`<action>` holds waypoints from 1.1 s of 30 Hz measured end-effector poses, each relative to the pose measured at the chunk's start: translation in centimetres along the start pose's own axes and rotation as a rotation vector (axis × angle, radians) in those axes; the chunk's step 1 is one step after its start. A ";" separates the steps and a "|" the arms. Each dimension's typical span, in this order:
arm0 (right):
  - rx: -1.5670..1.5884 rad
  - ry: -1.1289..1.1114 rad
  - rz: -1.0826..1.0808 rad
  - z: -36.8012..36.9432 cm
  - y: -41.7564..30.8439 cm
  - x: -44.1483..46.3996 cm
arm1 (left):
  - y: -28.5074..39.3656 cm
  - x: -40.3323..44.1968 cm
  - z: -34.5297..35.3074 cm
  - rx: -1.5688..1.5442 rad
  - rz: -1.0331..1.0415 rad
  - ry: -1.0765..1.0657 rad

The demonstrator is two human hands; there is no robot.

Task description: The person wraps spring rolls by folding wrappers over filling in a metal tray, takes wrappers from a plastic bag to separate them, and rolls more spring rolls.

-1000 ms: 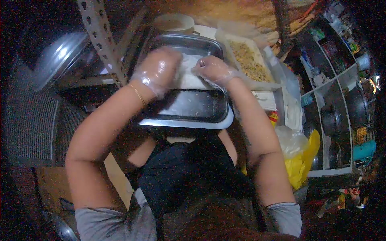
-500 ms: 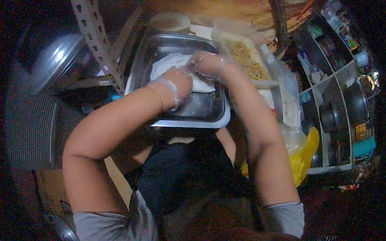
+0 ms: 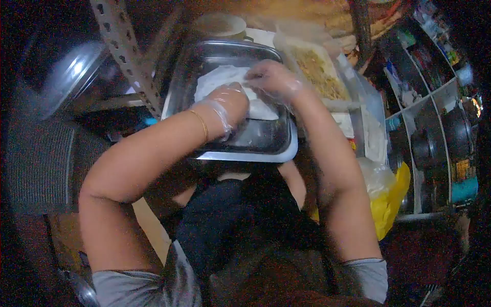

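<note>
A white, thin, flat sheet or stack of sheets [image 3: 220,78], much like food wrappers, lies in a deep metal tray [image 3: 261,137]. My left hand [image 3: 232,105], in a clear plastic glove, curls over the near side of the sheet; its fingers are closed on it and partly hidden. My right hand [image 3: 273,79], gloved too, is held over the far right part of the sheet with thumb and fingertips pinched together. What sits in that pinch is too blurred to make out. A white corner of the sheet [image 3: 263,110] shows below and between the hands.
Right of the tray stands a container [image 3: 337,105] of shredded yellowish food [image 3: 317,69]. A round tub [image 3: 220,24] is behind the tray. A perforated metal post [image 3: 125,46] rises at the left, near a shiny lid [image 3: 76,71]. Yellow plastic bag [image 3: 388,204] and shelves lie rightward.
My right hand has drawn slightly away from my left, so the fingertips no longer meet. The view has shifted slightly; the tray and white sheet appear a little farther right.
</note>
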State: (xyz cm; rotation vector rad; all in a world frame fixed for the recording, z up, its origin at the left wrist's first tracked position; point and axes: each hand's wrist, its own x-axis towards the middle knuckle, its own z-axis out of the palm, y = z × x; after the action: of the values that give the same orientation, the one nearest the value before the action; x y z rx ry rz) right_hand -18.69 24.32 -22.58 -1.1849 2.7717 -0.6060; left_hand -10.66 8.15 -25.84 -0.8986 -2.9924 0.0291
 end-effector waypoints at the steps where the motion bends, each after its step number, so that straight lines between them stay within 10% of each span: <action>1: -0.001 0.011 0.053 -0.8 -1.1 -0.9 | -0.1 -0.1 0.1 0.009 -0.013 0.039; 10: -0.255 0.089 -0.253 2.6 -3.9 -4.9 | -2.5 0.3 -2.0 -0.232 -0.129 -0.083; 27: -0.101 -0.338 0.071 -0.7 -3.2 0.8 | -1.5 -2.3 -1.3 -0.140 -0.080 0.181; 33: -0.026 -0.398 0.055 -0.4 -0.8 2.4 | -4.3 0.4 -2.3 -0.185 -0.090 -0.124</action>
State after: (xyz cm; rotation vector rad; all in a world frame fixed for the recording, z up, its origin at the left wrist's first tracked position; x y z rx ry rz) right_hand -19.88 22.27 -21.69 -1.0900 2.4707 -0.2903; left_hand -13.31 4.82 -23.39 -0.8027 -3.1892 -0.2042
